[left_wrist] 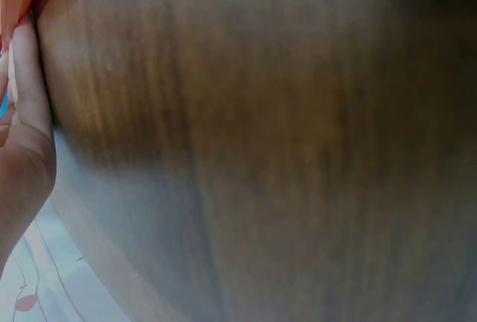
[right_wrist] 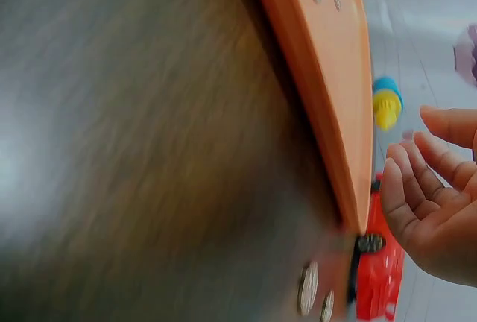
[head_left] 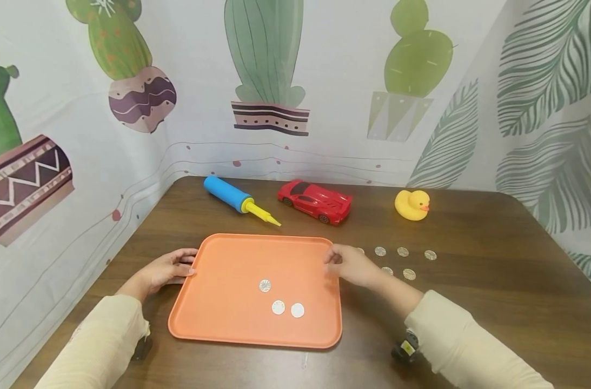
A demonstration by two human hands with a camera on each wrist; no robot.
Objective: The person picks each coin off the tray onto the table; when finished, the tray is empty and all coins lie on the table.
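Note:
An orange tray [head_left: 227,324] lies on the table with three coins on it: one coin [head_left: 265,285] near its middle, a second [head_left: 278,307] and a third [head_left: 297,310] closer to the front. At the tray's left edge my left hand [head_left: 161,270] holds the rim, thumb at the edge; the left wrist view shows only part of this hand [left_wrist: 28,121]. My right hand [head_left: 353,265] hovers over the tray's right rim. Its fingers are loosely bent with nothing between them, as the right wrist view of the hand [right_wrist: 440,188] shows. Several more coins [head_left: 403,252] lie right of the tray.
Behind the tray lie a blue and yellow pump [head_left: 229,194] and a red toy car [head_left: 314,201]. A yellow rubber duck [head_left: 412,205] sits at the back right of the brown wooden table [head_left: 495,302]. A cactus-print cloth [head_left: 334,65] hangs behind the table.

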